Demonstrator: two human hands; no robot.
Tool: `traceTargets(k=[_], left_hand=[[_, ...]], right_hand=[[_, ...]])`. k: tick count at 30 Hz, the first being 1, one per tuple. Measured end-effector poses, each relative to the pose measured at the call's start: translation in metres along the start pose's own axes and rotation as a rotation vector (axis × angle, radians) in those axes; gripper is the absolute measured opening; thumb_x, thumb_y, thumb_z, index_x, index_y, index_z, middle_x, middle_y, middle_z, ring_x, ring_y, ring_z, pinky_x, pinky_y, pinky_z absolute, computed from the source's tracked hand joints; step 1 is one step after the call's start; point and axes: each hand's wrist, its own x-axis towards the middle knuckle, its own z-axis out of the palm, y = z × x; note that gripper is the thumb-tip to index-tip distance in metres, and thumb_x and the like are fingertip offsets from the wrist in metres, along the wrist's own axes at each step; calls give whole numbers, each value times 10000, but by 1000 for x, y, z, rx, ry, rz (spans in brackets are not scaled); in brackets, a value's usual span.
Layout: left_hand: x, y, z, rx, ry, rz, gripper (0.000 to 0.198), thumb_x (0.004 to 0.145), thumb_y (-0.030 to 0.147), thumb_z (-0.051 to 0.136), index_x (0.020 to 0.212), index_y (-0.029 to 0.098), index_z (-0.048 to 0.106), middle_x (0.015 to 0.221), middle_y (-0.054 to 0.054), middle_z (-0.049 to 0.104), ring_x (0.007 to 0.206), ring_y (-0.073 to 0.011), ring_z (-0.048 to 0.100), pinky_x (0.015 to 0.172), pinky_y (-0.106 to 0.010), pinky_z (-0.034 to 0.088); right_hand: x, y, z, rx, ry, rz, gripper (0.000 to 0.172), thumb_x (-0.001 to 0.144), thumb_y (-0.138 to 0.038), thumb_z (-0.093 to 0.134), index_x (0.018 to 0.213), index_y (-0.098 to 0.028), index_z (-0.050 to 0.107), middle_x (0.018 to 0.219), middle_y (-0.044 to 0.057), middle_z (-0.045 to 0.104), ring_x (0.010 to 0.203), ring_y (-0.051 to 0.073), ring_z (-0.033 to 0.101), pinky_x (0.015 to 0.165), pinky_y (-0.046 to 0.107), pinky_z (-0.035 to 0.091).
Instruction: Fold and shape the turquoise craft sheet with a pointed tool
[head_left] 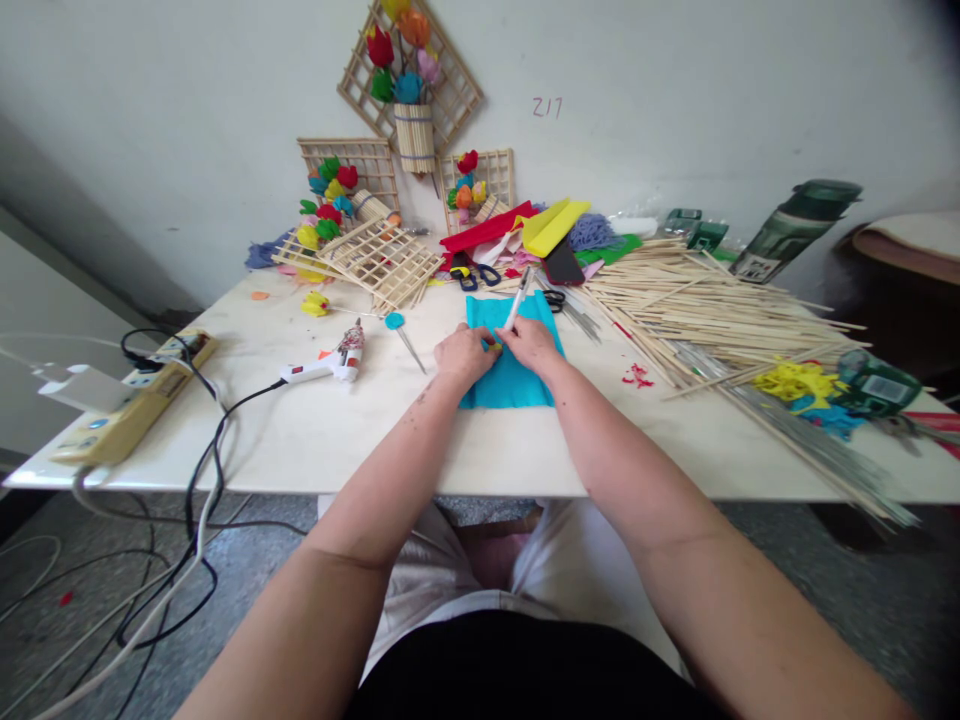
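A bright blue sheet (pixel 514 388), which looks like crepe paper, lies flat on the table in front of me. My right hand (pixel 532 345) grips a white pen (pixel 519 298) whose lower end points down at the sheet. Close beside it, my left hand (pixel 466 352) rests on the sheet's left part with its fingers bent. A small yellow piece (pixel 496 347) shows at the left fingertips, pressed against the blue sheet; its shape is mostly hidden. The pen's tip is hidden by my fingers.
Left of the sheet are a blue disc on wire stems (pixel 394 321), a glue gun (pixel 330 367) and a power strip (pixel 135 405). Scissors (pixel 474 277), a phone (pixel 562 266) and coloured paper (pixel 555 228) lie behind. Wooden sticks (pixel 675 300) cover the right side, near a bottle (pixel 796 232).
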Motion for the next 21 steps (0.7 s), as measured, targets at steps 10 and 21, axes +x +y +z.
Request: traceTargets(k=[10,21], left_hand=[[-1,1,-1,4,-3,0,323,791,517,486,998,332,652,1054,-44,590,967,-243,584,809,-363,454],[0,-1,0,5,-15,3,346,780,538,488,1008,331,647,1068,-48,584,970,-249,583,820,-378,451]], right_hand=[[-1,-1,-3,19,-10,2,326,845,-399,474,999,-162,637,992,93,683,904,204,609,732,272,423],[-1,0,-1,39,-10,0,310,822,-385,490,949,-159,660,933,87,690,859,203,609,703,273,423]])
